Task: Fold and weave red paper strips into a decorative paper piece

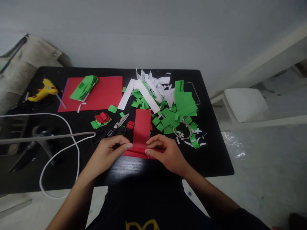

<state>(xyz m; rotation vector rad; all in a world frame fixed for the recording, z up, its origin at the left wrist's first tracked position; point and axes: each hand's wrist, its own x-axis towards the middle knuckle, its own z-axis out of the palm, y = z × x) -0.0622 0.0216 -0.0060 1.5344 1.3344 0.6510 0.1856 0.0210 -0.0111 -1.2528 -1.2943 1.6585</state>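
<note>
A red paper strip lies lengthwise away from me on the black table. Across its near end runs another red paper piece, which looks folded and creased. My left hand is closed with thumb and forefinger at the left part of this crosswise paper. On the right part, my right hand pinches the paper with the thumb on top and the fingers curled. Just beyond my left hand lie black-handled scissors, their blades pointing away. Small red paper pieces sit beside the long strip.
White paper strips and green paper pieces are heaped at the back. A tape ring lies right. Farther left are a yellow glue gun, a red sheet bearing folded green paper, and a white cable.
</note>
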